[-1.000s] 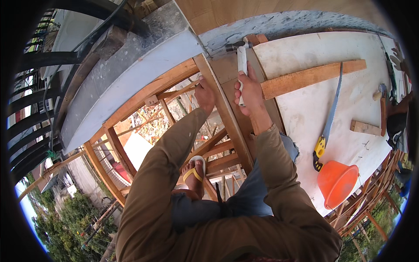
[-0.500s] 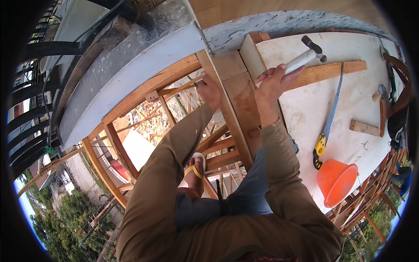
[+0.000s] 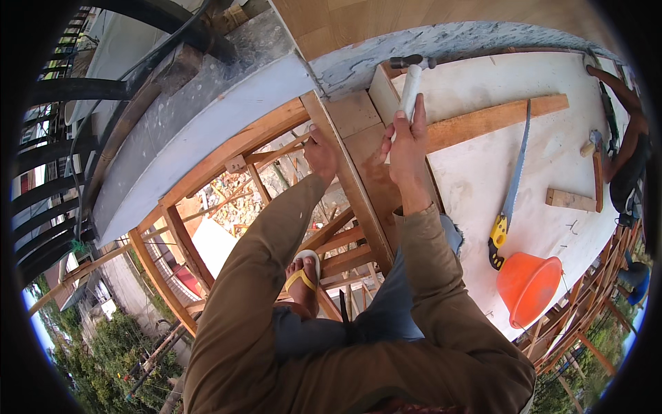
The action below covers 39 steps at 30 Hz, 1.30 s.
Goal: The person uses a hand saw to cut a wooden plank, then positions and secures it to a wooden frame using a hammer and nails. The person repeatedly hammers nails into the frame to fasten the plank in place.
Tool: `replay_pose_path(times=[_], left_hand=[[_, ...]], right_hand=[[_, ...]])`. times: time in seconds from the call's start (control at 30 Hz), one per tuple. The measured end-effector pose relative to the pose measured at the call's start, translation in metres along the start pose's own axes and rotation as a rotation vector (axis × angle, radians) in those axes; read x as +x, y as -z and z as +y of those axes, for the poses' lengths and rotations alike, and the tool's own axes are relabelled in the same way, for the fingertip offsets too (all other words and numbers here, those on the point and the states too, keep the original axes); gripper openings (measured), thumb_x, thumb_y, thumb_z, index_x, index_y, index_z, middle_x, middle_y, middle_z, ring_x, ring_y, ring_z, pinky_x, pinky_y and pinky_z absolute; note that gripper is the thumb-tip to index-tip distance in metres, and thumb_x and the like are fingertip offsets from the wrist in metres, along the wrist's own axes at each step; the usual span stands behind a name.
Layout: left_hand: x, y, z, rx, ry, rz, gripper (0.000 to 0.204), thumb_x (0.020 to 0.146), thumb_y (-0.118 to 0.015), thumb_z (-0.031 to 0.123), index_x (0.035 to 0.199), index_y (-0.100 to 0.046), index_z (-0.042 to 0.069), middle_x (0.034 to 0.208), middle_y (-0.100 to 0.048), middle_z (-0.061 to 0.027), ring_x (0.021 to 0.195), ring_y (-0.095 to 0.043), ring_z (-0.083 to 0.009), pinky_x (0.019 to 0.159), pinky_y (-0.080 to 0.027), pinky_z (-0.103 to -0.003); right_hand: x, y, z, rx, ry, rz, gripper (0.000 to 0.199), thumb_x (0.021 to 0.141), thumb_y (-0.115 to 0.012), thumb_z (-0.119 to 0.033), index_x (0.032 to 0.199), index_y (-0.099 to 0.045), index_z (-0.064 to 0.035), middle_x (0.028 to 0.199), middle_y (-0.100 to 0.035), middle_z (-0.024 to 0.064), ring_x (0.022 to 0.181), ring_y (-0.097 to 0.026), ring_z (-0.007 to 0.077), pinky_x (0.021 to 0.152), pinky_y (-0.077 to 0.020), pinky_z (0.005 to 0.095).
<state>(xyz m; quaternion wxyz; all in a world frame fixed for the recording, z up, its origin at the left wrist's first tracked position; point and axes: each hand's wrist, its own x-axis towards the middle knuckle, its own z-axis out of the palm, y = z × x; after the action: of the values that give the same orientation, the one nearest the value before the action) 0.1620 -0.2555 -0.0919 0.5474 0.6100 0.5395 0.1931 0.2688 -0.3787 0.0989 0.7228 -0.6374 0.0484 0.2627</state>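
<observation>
My right hand (image 3: 407,148) grips the pale handle of a hammer (image 3: 411,83), its dark head up near the grey concrete edge. My left hand (image 3: 321,153) rests on the side of a brown wooden board (image 3: 358,159) that runs along the edge of the white deck. A small pale wood block (image 3: 381,90) sits just left of the hammer handle. Both arms wear olive-brown sleeves.
A long plank (image 3: 496,117) lies across the white deck (image 3: 552,172), with a yellow-handled handsaw (image 3: 509,193) and an orange bucket (image 3: 527,286) to the right. Another person (image 3: 624,159) crouches at the far right. Open wooden scaffolding (image 3: 227,207) drops away at left; my sandalled foot (image 3: 303,276) stands on it.
The hammer has swung from tilted right back to pointing straight up at the concrete edge. My left hand stays on the board.
</observation>
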Motion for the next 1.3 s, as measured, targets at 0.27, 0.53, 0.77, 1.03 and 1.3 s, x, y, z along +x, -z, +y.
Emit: replay_pose_path(times=[0.27,0.53,0.77,1.03,1.3], left_hand=[[-0.001,-0.003,0.002,0.016,0.062,0.04,0.076,0.106,-0.034,0.055,0.11,-0.068,-0.012,0.102,-0.07,-0.0327,0.1,-0.067,-0.0458,0.089,-0.05,-0.048],[-0.009,0.005,0.018,0.06,0.005,0.033,0.074,0.105,-0.034,0.055,0.111,-0.069,-0.009,0.102,-0.071,-0.0292,0.098,-0.068,-0.0434,0.088,-0.05,-0.048],[-0.003,0.001,0.007,0.098,-0.022,0.055,0.077,0.105,-0.033,0.057,0.111,-0.069,-0.01,0.104,-0.07,-0.0321,0.1,-0.066,-0.0476,0.09,-0.049,-0.049],[-0.004,0.004,0.014,0.162,0.038,0.074,0.081,0.104,-0.03,0.06,0.107,-0.07,-0.01,0.104,-0.067,-0.0361,0.103,-0.063,-0.0521,0.093,-0.047,-0.052],[-0.002,0.005,0.006,0.136,-0.008,0.041,0.079,0.104,-0.031,0.058,0.103,-0.069,-0.011,0.101,-0.067,-0.0365,0.101,-0.063,-0.0534,0.091,-0.048,-0.052]], right_hand=[[0.008,-0.004,0.044,-0.029,-0.424,-0.353,0.069,0.105,-0.046,-0.019,0.164,-0.008,-0.0244,0.077,-0.047,0.0015,0.055,-0.044,0.0095,0.042,-0.0411,0.0284],[-0.006,-0.007,0.05,0.059,-0.205,-0.123,0.066,0.105,-0.047,-0.02,0.163,-0.015,-0.0198,0.076,-0.049,0.0015,0.049,-0.044,0.0088,0.039,-0.0391,0.027],[0.006,0.007,-0.012,0.115,0.446,0.396,0.068,0.105,-0.043,-0.018,0.163,-0.008,-0.0083,0.081,-0.051,0.0061,0.051,-0.046,0.0135,0.044,-0.0447,0.0293],[0.0,-0.016,0.077,0.049,-0.206,-0.134,0.068,0.104,-0.043,-0.013,0.163,-0.011,-0.0215,0.075,-0.047,0.0013,0.053,-0.045,0.0079,0.04,-0.0427,0.0277],[-0.009,0.001,-0.008,-0.011,-0.01,0.018,0.067,0.104,-0.045,-0.015,0.163,-0.014,-0.0113,0.082,-0.051,0.003,0.057,-0.046,0.0096,0.044,-0.0418,0.0266]])
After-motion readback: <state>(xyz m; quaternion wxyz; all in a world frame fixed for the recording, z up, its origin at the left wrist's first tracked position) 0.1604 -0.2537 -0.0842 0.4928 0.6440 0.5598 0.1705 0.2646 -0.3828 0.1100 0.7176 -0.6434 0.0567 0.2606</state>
